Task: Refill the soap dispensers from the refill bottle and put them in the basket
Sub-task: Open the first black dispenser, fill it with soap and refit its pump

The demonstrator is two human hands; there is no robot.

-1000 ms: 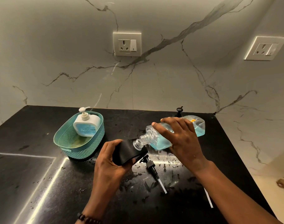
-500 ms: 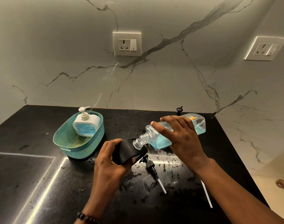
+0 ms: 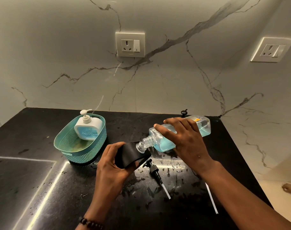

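So over on the left, one white dispenser (image 3: 89, 128) with blue soap showing through its side is already parked in the teal basket (image 3: 71, 146), pump on, so that one can probably be counted as done. In the middle, a black dispenser (image 3: 132, 156) is gripped in the left hand (image 3: 111, 165) and tipped toward the open neck of the clear refill bottle (image 3: 159, 141), which is clasped in the right hand (image 3: 185, 141), tilted with its mouth touching the dispenser's top. Its black pump (image 3: 155, 173) is left lying on the wet worktop (image 3: 33, 188) just to the right, so the fill, the pump refit and the move to the basket are presumably still to go.
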